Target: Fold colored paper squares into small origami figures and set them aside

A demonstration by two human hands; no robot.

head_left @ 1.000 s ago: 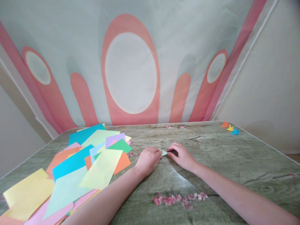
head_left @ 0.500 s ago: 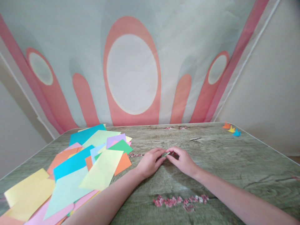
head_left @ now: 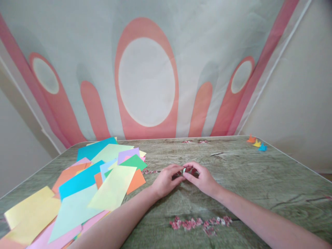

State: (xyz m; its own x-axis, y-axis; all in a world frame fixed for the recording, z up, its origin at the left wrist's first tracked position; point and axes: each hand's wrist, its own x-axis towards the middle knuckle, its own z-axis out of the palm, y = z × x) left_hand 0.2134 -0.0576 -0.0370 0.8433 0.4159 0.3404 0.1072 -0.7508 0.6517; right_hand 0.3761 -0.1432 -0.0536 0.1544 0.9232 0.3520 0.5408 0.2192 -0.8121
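Observation:
Over the middle of the table, my left hand (head_left: 168,180) and my right hand (head_left: 201,177) meet at the fingertips. Between them is a small folded piece of pale green paper (head_left: 184,170), mostly hidden by the fingers. Both hands are closed in a pinch on it, thumbs on the near side. The paper stands roughly upright, and its exact folded shape is too small to make out.
A spread pile of coloured paper sheets (head_left: 111,188) covers the table's left side, close to my left forearm. Three small folded paper figures, orange (head_left: 251,139), yellow (head_left: 257,143) and blue (head_left: 263,147), stand at the far right corner. The wood-patterned table (head_left: 249,180) has printed pink flowers.
The small green paper has turned from lying slanted to standing more upright between the fingertips. My fingers have shifted slightly around it; the sheets and figures stay in place.

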